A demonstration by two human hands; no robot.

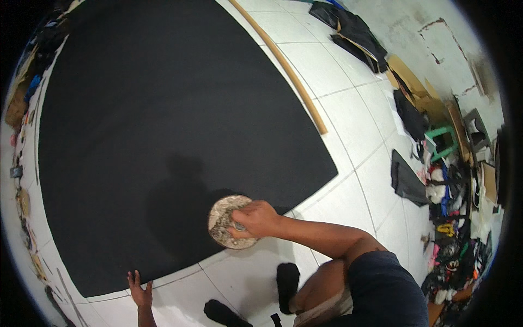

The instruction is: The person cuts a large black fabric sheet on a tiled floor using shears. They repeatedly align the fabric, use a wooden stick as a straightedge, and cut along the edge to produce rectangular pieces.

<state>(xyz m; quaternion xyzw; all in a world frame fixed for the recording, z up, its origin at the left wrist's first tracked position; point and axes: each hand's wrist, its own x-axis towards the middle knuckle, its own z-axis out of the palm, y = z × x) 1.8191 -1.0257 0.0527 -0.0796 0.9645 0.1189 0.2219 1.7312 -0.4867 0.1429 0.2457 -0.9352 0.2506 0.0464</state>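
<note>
Start from the large, matte black, roughly rectangular sheet [163, 109], laid flat over the white tiled floor [348, 103] and filling most of the view. Use the bare left hand [141, 294], seen spread wide at the near edge close to the left corner, as a light anchor; press through flat pads, better than hooking or dragging the edge. Cannot tell how firmly pressed down. Note the bare right hand [257, 218], curled over the round, tan, dark-speckled, disc-shaped object [222, 215], apparently gripping near the middle with bent fingers; cannot make out the exact part pinched, nor any sure contact between object and sheet. Look for that object across the sheet's near edge, well to the right of the left hand. Mind the overhang: probably best to guide it evenly, without tipping it or tugging the edge. Smooth any ripple outward with steady, even pressure. Avoid nudging the long, thin, tan pole [307, 102] along the right side, and plant the black-socked feet [287, 283] clear of the sheet.
</note>
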